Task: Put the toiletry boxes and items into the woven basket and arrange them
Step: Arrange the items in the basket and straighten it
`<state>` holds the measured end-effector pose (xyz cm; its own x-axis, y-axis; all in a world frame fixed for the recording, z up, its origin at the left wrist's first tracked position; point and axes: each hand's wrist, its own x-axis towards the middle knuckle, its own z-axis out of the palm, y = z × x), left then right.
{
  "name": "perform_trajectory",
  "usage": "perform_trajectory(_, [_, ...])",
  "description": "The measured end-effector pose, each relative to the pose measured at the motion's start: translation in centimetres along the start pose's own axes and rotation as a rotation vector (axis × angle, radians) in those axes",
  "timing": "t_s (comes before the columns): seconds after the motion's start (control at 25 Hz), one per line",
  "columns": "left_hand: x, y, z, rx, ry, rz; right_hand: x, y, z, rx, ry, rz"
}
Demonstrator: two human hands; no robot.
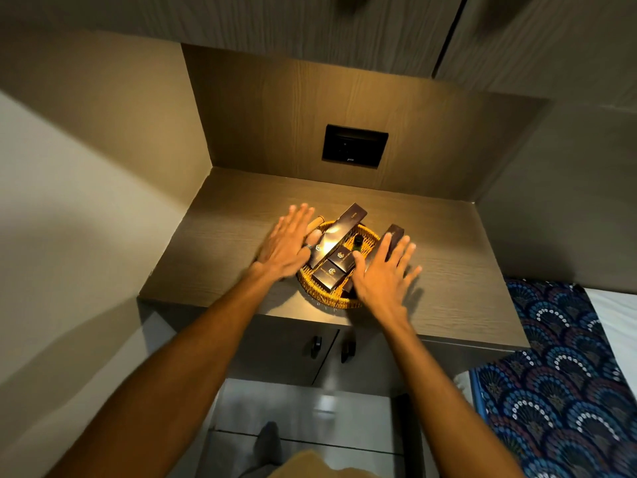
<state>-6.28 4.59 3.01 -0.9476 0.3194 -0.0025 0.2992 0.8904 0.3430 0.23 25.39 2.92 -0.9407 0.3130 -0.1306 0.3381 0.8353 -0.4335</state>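
On the tabletop (220, 236), woven basket (325, 298) holds dark toiletry boxes (339, 258); left hand (287, 243) and right hand (384, 270) flank it, fingers spread flat, holding nothing.

Golden-yellow woven basket (331, 303) under warm light, holding dark brown boxes (327, 274) with small gold logos (lettering too fine to read). Dark bottle (357, 243) among them. Grey-brown wood-grain counter (458, 250). Black wall socket (355, 145) on a matching wood-grain panel. Bedspread (565, 391) in navy with blue and white scalloped fan pattern, dotted arcs.
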Motion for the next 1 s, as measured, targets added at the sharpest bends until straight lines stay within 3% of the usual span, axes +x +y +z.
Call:
perform_trajectory(0.08, [1.3,-0.7,-1.2,0.078,-0.110,0.116,-0.7,-0.2,1.7,0.045,-0.002,0.015])
perform_trajectory(0.2, [0.9,-1.6,-0.4,0.134,-0.163,0.114,-0.1,0.2,1.7,0.043,-0.015,-0.069])
perform_trajectory(0.36, [-0.2,-0.7,0.4,0.022,0.028,-0.019,3.1,-0.2,-0.1,-0.002,-0.034,-0.226])
perform_trajectory(0.44, [-2.0,2.0,-1.5,0.054,0.209,-0.067,3.3,-0.3,-3.8,-0.024,0.052,-0.358])
perform_trajectory(0.68, [-2.3,4.5,-0.4,0.046,0.283,-0.216,6.6,-0.3,-5.7,-0.069,0.018,-0.487])
perform_trajectory(1.0, [-3.9,5.3,1.6,0.015,0.244,-0.245,5.7,0.1,-6.4,-0.160,-0.113,-0.516])
